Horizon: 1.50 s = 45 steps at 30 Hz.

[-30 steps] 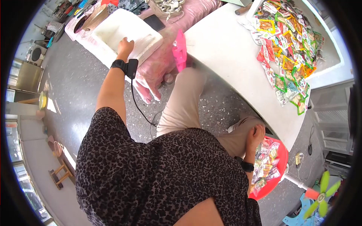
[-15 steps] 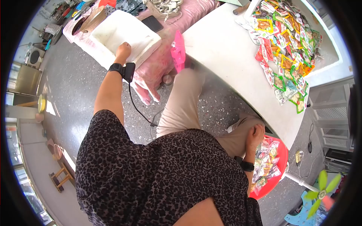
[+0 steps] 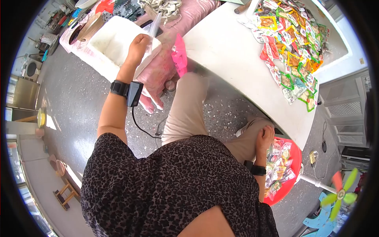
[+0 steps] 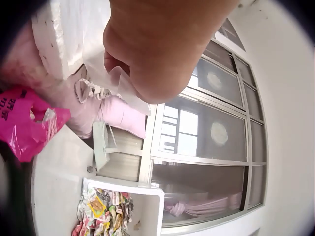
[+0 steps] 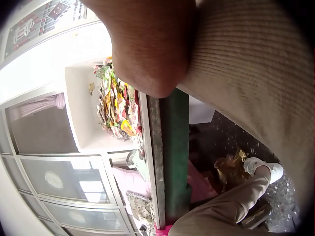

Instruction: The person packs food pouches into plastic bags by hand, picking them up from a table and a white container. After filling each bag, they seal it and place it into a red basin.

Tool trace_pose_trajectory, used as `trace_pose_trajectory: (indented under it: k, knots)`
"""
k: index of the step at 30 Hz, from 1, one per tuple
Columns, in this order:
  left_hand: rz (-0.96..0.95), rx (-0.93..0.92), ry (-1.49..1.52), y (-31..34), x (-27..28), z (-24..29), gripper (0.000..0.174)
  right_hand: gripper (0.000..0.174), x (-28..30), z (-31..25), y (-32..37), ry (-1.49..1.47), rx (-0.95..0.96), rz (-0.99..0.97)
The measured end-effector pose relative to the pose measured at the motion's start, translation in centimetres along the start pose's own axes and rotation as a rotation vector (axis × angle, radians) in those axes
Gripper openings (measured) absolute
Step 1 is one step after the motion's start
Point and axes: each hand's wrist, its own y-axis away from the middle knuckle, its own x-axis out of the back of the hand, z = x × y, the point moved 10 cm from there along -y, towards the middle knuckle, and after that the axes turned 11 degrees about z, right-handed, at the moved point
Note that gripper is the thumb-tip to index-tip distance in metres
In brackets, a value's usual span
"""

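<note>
In the head view my left hand (image 3: 138, 49) pinches a clear plastic bag (image 3: 155, 25), raised over the near right side of a white foam box (image 3: 103, 44). The left wrist view shows the thin, whitish plastic bag (image 4: 127, 89) hanging from the curled fingers. My right hand (image 3: 265, 138) rests on the knee, beside a red basin (image 3: 291, 185) of small food packets (image 3: 279, 164). Across the white table (image 3: 221, 43), a heap of colourful snack packets (image 3: 294, 49) spills out of a second foam box (image 3: 340, 65).
A bright pink plastic bag (image 3: 179, 55) hangs at the table's edge. The left foam box stands on a pink cloth (image 3: 167, 43) beside a dark flat object, partly behind the raised bag. A cable runs down from the left wrist camera. At lower right is a fan (image 3: 340, 194) with green blades.
My left hand was down inside the left foam box. It has come up and to the right, and now holds the clear plastic bag. The right hand stays on the knee.
</note>
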Motion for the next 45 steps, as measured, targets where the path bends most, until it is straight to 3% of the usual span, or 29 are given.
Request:
trace_pose_trajectory:
  k: [6, 8, 10, 12, 17, 18, 20, 25, 28, 31, 40, 45]
  knots:
    - [-0.359, 0.121, 0.153, 9.7, -12.1, 3.7, 0.011, 0.014, -0.2, -1.3, -2.3, -0.249, -0.213, 0.009]
    - [-0.473, 0.027, 0.045, 12.2, -15.9, 2.5, 0.013, 0.014, -3.3, -2.2, -2.7, -0.735, -0.537, -0.126]
    - [-0.534, -0.091, 0.002, 14.7, -19.0, 2.2, 0.014, 0.016, -5.9, -4.1, -3.5, -0.814, -0.569, -0.230]
    - [-0.537, -0.157, -0.086, 16.0, -21.5, 0.7, 0.014, 0.020, -7.5, -7.2, -4.6, -1.084, -0.769, -0.362]
    - [-0.591, -0.362, -0.115, 19.8, -24.5, 1.8, 0.012, 0.022, -10.0, -10.6, -5.8, -1.313, -0.985, -0.399]
    - [-0.600, -0.388, -0.121, 20.2, -24.7, 2.0, 0.011, 0.020, -10.6, -11.0, -5.8, -1.325, -0.962, -0.437]
    - [-0.692, -0.262, -0.148, 20.7, -25.3, 0.7, 0.011, 0.017, -11.3, -11.5, -5.5, -1.345, -0.921, -0.511]
    - [-0.746, -0.034, -0.049, 21.2, -25.5, -1.3, 0.017, 0.014, -11.4, -11.6, -4.6, -1.448, -1.030, -0.505]
    - [-0.547, -0.339, -0.002, 21.2, -24.2, 2.7, 0.024, 0.014, -10.8, -11.1, -4.9, -1.383, -1.015, -0.441]
    - [-0.621, -0.546, -0.177, 22.9, -24.9, 5.0, 0.026, 0.016, -10.1, -11.1, -5.6, -1.316, -0.913, -0.393]
    - [-0.680, -0.251, -0.204, 22.8, -25.8, 2.0, 0.026, 0.019, -9.1, -11.6, -5.4, -1.326, -0.883, -0.421]
    - [-0.668, -0.288, -0.273, 22.9, -26.0, 2.3, 0.025, 0.021, -8.7, -11.9, -5.6, -1.345, -0.830, -0.453]
